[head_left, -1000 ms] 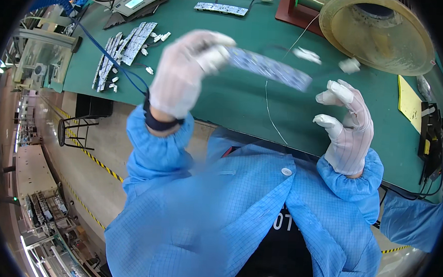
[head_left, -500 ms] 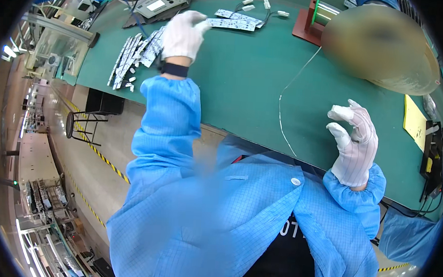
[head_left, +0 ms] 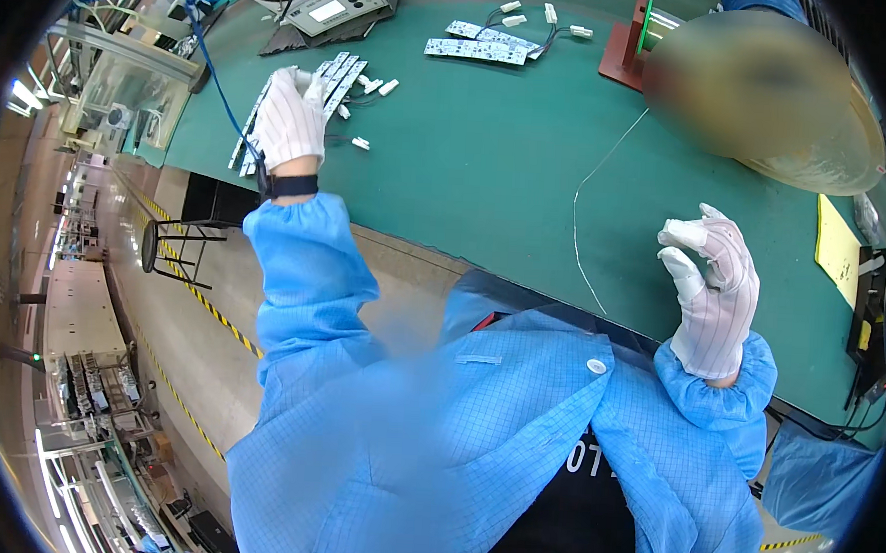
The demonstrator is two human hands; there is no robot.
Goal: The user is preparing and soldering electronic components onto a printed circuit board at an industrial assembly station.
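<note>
the left hand (head_left: 289, 118), in a white striped glove, reaches out over the far left of the green table (head_left: 489, 159) and rests on the row of white circuit strips (head_left: 325, 82) lying there, fingers bent down onto them; whether it grips 1 cannot be told. the strips overlap, so their count is unclear. the right hand (head_left: 711, 291) is raised near the body, empty, fingers loosely curled and half open. 2 more white strips with wired plugs (head_left: 487, 41) lie further back. about 4 small white connectors (head_left: 370, 92) sit beside the left hand. 1 thin white wire (head_left: 585, 199) trails across the table.
</note>
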